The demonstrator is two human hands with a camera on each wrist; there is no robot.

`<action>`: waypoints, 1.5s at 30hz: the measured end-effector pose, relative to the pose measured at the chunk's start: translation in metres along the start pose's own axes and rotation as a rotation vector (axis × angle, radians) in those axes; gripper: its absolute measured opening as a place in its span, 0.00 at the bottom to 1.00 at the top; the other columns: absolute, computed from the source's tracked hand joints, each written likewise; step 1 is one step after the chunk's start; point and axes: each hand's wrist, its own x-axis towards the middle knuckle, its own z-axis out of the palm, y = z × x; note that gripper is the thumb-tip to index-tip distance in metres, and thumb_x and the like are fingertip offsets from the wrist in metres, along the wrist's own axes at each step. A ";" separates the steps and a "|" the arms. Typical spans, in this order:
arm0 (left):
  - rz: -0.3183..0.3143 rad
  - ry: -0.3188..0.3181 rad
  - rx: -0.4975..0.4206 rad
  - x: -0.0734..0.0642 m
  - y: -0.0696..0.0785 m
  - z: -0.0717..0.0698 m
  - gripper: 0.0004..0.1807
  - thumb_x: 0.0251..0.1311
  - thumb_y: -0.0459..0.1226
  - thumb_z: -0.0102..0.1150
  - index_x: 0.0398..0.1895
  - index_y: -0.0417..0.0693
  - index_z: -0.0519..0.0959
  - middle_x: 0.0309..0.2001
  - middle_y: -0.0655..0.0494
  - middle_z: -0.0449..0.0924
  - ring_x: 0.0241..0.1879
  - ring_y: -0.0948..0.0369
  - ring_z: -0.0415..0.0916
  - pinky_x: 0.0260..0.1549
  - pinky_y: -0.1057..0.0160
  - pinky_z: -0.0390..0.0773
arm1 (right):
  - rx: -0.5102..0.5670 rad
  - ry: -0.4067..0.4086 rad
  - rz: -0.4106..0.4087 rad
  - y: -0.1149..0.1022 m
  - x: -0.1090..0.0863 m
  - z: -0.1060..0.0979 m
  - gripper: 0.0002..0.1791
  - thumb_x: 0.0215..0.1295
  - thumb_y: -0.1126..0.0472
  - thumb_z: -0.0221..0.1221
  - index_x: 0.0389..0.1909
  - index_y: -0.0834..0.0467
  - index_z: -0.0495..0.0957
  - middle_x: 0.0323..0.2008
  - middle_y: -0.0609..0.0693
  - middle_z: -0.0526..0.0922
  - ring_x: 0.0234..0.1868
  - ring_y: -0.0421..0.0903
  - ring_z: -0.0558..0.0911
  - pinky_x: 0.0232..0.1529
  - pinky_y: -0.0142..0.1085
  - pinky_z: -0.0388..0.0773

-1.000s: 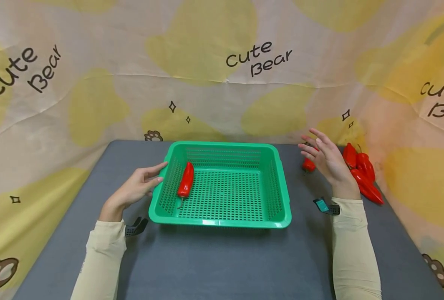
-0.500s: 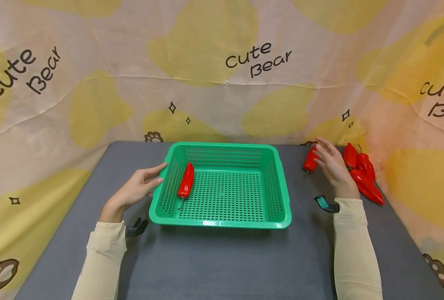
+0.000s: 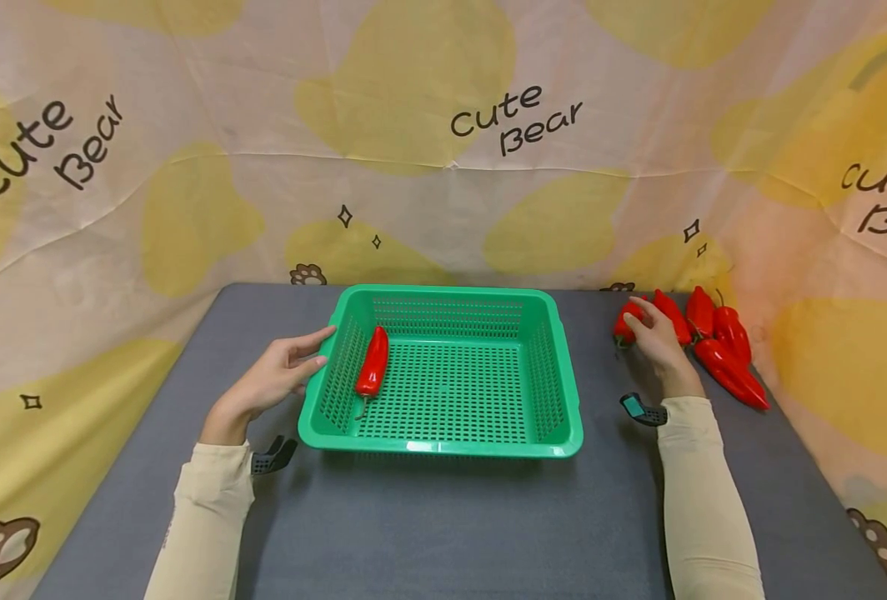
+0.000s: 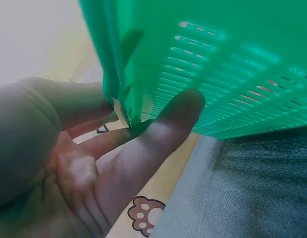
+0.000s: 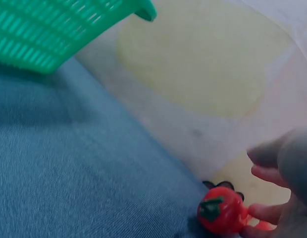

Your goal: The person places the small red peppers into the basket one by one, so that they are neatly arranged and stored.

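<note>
In the head view a green plastic basket [image 3: 439, 447] stands mid-table, with one red chili pepper [image 3: 373, 362] lying along its left side, stem toward me. My left hand [image 3: 267, 379] holds the basket by its left rim. The left wrist view shows a finger reaching under the lip against the slotted outer wall [image 4: 218, 64]. At the right, my right hand [image 3: 657, 342] has its thumb and fingers curled round another red chili pepper [image 3: 623, 331]. Its green-capped stem end [image 5: 213, 209] faces the right wrist camera, while the fingers hide the rest.
Several more red chili peppers lie just right of my right hand, including a near long one [image 3: 732, 375] and one farther back [image 3: 732, 332]. A printed cloth backdrop [image 3: 443, 208] rises behind the grey table [image 3: 443, 533].
My right hand lowered from above the peppers and shifted left onto the leftmost one, which moved slightly right. A pepper behind that hand came into view. The left hand and basket stayed put.
</note>
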 end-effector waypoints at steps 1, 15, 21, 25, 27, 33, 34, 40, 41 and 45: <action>0.002 0.000 -0.002 0.000 0.000 0.000 0.33 0.78 0.37 0.49 0.81 0.47 0.53 0.71 0.32 0.67 0.42 0.63 0.87 0.35 0.55 0.88 | -0.010 0.008 -0.009 0.001 0.000 0.000 0.32 0.81 0.55 0.44 0.80 0.59 0.51 0.79 0.69 0.50 0.78 0.68 0.53 0.72 0.57 0.62; -0.003 -0.002 -0.025 0.001 -0.002 -0.002 0.33 0.78 0.38 0.49 0.81 0.48 0.53 0.71 0.32 0.67 0.44 0.61 0.87 0.36 0.53 0.88 | -0.136 0.104 -0.009 0.014 0.007 0.005 0.34 0.73 0.67 0.56 0.78 0.61 0.58 0.65 0.71 0.65 0.50 0.54 0.68 0.33 0.23 0.67; -0.005 -0.001 -0.023 0.000 -0.002 -0.002 0.33 0.77 0.38 0.49 0.81 0.48 0.53 0.72 0.32 0.66 0.44 0.60 0.87 0.36 0.52 0.88 | -0.182 0.038 0.002 0.013 0.006 0.006 0.33 0.75 0.62 0.56 0.78 0.60 0.58 0.56 0.67 0.69 0.44 0.49 0.68 0.34 0.27 0.67; -0.006 0.002 -0.018 -0.001 -0.002 -0.002 0.33 0.77 0.39 0.50 0.81 0.48 0.54 0.72 0.32 0.66 0.44 0.60 0.87 0.36 0.52 0.88 | -0.183 0.010 0.003 0.012 0.006 0.010 0.33 0.76 0.61 0.55 0.78 0.60 0.58 0.61 0.70 0.68 0.48 0.53 0.69 0.37 0.27 0.68; -0.008 0.001 -0.023 -0.001 -0.003 -0.002 0.33 0.77 0.39 0.49 0.81 0.48 0.54 0.71 0.32 0.67 0.44 0.60 0.87 0.36 0.52 0.88 | -0.173 0.016 -0.002 0.012 0.005 0.011 0.34 0.75 0.62 0.55 0.78 0.60 0.57 0.63 0.71 0.66 0.50 0.55 0.69 0.37 0.27 0.68; -0.011 -0.002 -0.026 -0.001 -0.003 -0.001 0.33 0.78 0.39 0.49 0.81 0.49 0.53 0.72 0.33 0.65 0.46 0.59 0.87 0.37 0.50 0.88 | -0.155 0.042 -0.020 0.011 0.002 0.012 0.36 0.74 0.64 0.56 0.78 0.62 0.55 0.63 0.71 0.66 0.52 0.56 0.68 0.36 0.23 0.68; -0.009 -0.002 -0.027 -0.001 -0.003 0.000 0.33 0.78 0.39 0.49 0.81 0.49 0.53 0.72 0.33 0.65 0.46 0.58 0.87 0.37 0.50 0.88 | -0.150 0.045 -0.019 0.010 0.002 0.012 0.36 0.74 0.63 0.56 0.79 0.62 0.54 0.63 0.71 0.66 0.51 0.55 0.68 0.36 0.23 0.68; -0.007 -0.001 -0.024 0.000 -0.001 0.000 0.33 0.77 0.38 0.49 0.81 0.49 0.54 0.73 0.34 0.65 0.46 0.58 0.87 0.37 0.50 0.88 | -0.102 0.071 -0.022 0.005 0.000 0.010 0.36 0.75 0.61 0.56 0.79 0.61 0.54 0.67 0.72 0.66 0.47 0.48 0.71 0.35 0.21 0.71; -0.007 0.000 -0.023 0.000 -0.001 0.000 0.33 0.77 0.38 0.49 0.81 0.49 0.54 0.73 0.34 0.65 0.46 0.58 0.87 0.37 0.49 0.88 | -0.092 0.075 -0.022 0.003 -0.001 0.010 0.36 0.75 0.61 0.56 0.79 0.60 0.54 0.68 0.72 0.66 0.48 0.47 0.71 0.35 0.20 0.71; -0.010 0.002 -0.027 0.000 0.000 0.000 0.33 0.77 0.37 0.49 0.81 0.48 0.54 0.72 0.33 0.67 0.45 0.57 0.88 0.38 0.47 0.87 | -0.055 0.080 -0.017 -0.007 -0.003 0.009 0.36 0.76 0.59 0.55 0.80 0.58 0.53 0.72 0.72 0.62 0.51 0.46 0.73 0.36 0.18 0.70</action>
